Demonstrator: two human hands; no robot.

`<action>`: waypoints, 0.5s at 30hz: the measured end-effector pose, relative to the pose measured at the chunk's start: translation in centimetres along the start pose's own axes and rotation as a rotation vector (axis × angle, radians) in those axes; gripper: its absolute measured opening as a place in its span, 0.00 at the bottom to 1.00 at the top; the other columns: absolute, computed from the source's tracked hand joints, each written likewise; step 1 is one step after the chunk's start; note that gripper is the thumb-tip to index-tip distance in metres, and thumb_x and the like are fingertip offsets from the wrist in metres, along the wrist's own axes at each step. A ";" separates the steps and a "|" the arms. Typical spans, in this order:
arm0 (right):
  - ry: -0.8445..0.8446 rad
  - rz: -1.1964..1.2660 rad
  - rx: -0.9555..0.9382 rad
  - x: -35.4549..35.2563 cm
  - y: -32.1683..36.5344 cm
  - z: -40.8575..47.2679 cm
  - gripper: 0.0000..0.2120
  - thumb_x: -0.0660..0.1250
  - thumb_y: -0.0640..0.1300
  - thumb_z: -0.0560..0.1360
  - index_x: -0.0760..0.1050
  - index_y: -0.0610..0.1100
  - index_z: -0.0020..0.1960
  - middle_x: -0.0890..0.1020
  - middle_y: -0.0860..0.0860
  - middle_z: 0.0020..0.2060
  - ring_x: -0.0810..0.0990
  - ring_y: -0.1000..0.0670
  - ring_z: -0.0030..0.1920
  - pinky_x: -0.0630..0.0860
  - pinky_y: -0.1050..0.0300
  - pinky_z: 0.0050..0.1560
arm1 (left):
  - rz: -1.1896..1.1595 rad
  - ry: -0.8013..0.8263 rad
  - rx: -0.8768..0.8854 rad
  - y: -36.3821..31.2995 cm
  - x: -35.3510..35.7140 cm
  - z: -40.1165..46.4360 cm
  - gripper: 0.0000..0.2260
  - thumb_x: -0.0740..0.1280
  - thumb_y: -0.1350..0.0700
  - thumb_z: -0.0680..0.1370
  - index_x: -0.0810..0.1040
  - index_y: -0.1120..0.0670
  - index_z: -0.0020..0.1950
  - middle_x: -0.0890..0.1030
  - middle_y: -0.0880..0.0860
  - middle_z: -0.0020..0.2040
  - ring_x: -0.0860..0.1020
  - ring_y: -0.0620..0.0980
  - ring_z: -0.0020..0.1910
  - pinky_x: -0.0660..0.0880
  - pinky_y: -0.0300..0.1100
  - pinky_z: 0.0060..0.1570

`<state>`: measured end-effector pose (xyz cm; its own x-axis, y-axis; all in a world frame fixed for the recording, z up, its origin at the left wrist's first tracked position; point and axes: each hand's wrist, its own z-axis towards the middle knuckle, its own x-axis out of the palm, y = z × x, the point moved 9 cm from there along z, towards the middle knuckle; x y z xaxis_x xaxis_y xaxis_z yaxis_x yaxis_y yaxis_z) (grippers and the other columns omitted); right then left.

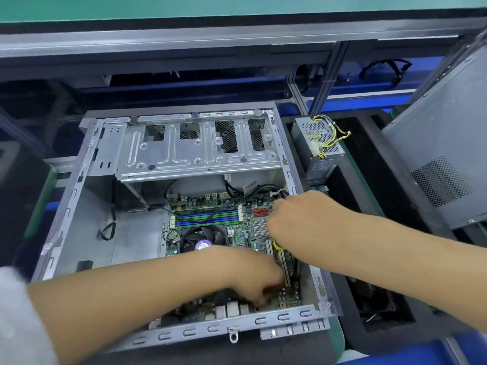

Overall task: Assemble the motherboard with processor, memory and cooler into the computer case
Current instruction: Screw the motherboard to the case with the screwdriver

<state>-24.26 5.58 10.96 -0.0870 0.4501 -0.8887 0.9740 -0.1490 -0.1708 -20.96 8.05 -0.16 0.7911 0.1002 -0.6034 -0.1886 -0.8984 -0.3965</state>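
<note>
Motherboard low in case, both hands on it, left hand and right hand finger grip unclear; risk: board snagging loose cables, misaligned with standoffs

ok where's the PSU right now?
In the head view the power supply sits outside the computer case, just past its right wall near the far corner, on a black foam tray, its yellow and black cable bundle lying on top.
</note>
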 end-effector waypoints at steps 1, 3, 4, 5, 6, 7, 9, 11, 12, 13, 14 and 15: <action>0.003 -0.001 0.015 -0.1 -0.3 -0.1 0.06 0.59 0.36 0.76 0.71 0.45 0.49 0.75 0.46 0.49 0.77 0.44 0.48 0.63 0.56 0.32 | -0.214 -0.019 0.040 0.6 -0.2 -0.3 0.09 0.63 0.57 0.79 0.79 0.62 0.52 0.78 0.58 0.40 0.77 0.57 0.42 0.73 0.44 0.39; -0.057 -0.034 0.037 -1.2 -0.8 -0.1 0.04 0.60 0.41 0.79 0.72 0.46 0.52 0.75 0.47 0.49 0.78 0.45 0.47 0.63 0.56 0.31 | -0.829 -0.071 0.020 3.2 -0.8 -2.0 0.11 0.57 0.63 0.81 0.77 0.65 0.54 0.74 0.56 0.36 0.72 0.50 0.32 0.71 0.39 0.30; -0.071 -0.022 0.041 -1.6 -0.9 0.0 0.04 0.60 0.43 0.79 0.72 0.46 0.52 0.74 0.47 0.48 0.78 0.46 0.47 0.65 0.55 0.32 | -1.100 -0.125 -0.022 4.8 -1.0 -3.0 0.12 0.54 0.67 0.81 0.76 0.66 0.55 0.73 0.55 0.35 0.70 0.46 0.30 0.68 0.35 0.27; -0.073 -0.029 0.041 -1.8 -0.9 0.1 0.04 0.61 0.44 0.79 0.72 0.46 0.52 0.74 0.48 0.47 0.78 0.46 0.46 0.65 0.55 0.33 | -1.323 -0.187 -0.057 6.4 -1.0 -3.6 0.13 0.52 0.70 0.80 0.76 0.66 0.54 0.74 0.55 0.36 0.70 0.45 0.29 0.67 0.33 0.25; -0.082 -0.027 0.040 -2.0 -0.8 0.4 0.04 0.62 0.44 0.78 0.72 0.46 0.52 0.73 0.48 0.46 0.78 0.46 0.45 0.65 0.55 0.32 | -1.474 -0.273 -0.087 7.8 -1.0 -4.0 0.14 0.51 0.73 0.79 0.76 0.67 0.52 0.77 0.55 0.36 0.72 0.44 0.29 0.68 0.32 0.25; -0.082 -0.036 0.033 -2.2 -0.7 0.6 0.04 0.62 0.44 0.78 0.72 0.46 0.52 0.72 0.49 0.44 0.78 0.46 0.44 0.64 0.55 0.31 | -1.577 -0.365 -0.103 8.8 -1.1 -4.5 0.15 0.51 0.73 0.79 0.77 0.67 0.51 0.79 0.56 0.36 0.74 0.44 0.29 0.70 0.32 0.25; -0.120 -0.026 0.042 -3.1 -0.6 0.8 0.03 0.62 0.45 0.79 0.70 0.47 0.50 0.70 0.50 0.42 0.78 0.47 0.43 0.60 0.57 0.28 | -1.714 -0.540 -0.088 10.3 -1.4 -5.2 0.12 0.53 0.70 0.81 0.76 0.66 0.50 0.82 0.58 0.35 0.78 0.45 0.28 0.74 0.32 0.26; -0.166 -0.008 0.061 -4.0 -0.6 0.9 0.05 0.60 0.47 0.79 0.66 0.47 0.46 0.70 0.50 0.41 0.77 0.46 0.41 0.56 0.57 0.26 | -1.859 -0.688 -0.082 11.9 -1.2 -6.0 0.09 0.55 0.65 0.82 0.75 0.65 0.49 0.82 0.59 0.33 0.77 0.45 0.25 0.74 0.33 0.25; -0.200 0.006 0.068 -4.6 -0.6 0.9 0.07 0.59 0.48 0.80 0.64 0.48 0.46 0.70 0.51 0.39 0.76 0.46 0.40 0.58 0.57 0.27 | -1.895 -0.753 -0.085 12.6 -1.1 -6.5 0.09 0.57 0.62 0.82 0.74 0.63 0.47 0.81 0.58 0.31 0.76 0.45 0.23 0.73 0.33 0.23; -0.231 0.025 0.080 -5.1 -0.7 0.9 0.07 0.57 0.49 0.81 0.62 0.49 0.46 0.67 0.51 0.37 0.76 0.45 0.41 0.60 0.56 0.29 | -1.910 -0.805 -0.094 13.3 -0.8 -6.7 0.10 0.58 0.60 0.82 0.74 0.62 0.45 0.80 0.56 0.29 0.74 0.45 0.22 0.70 0.33 0.20; -0.260 0.047 0.099 -5.6 -0.9 0.9 0.08 0.56 0.50 0.81 0.61 0.49 0.45 0.64 0.52 0.35 0.76 0.45 0.41 0.61 0.55 0.31 | -1.919 -0.841 -0.107 13.8 -0.6 -7.0 0.11 0.59 0.57 0.82 0.74 0.61 0.44 0.78 0.54 0.28 0.71 0.44 0.20 0.67 0.32 0.18; -0.288 0.069 0.115 -6.1 -1.0 0.8 0.09 0.55 0.50 0.81 0.61 0.49 0.44 0.62 0.52 0.34 0.74 0.45 0.39 0.62 0.55 0.32 | -1.928 -0.868 -0.110 14.2 -0.5 -7.2 0.12 0.59 0.55 0.82 0.74 0.61 0.43 0.76 0.53 0.27 0.68 0.44 0.19 0.63 0.31 0.17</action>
<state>-24.91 2.25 16.20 -0.0934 0.1699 -0.9810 0.9509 -0.2767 -0.1385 -19.83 -7.85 -0.48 -0.5130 0.7988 0.3143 0.3867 0.5420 -0.7461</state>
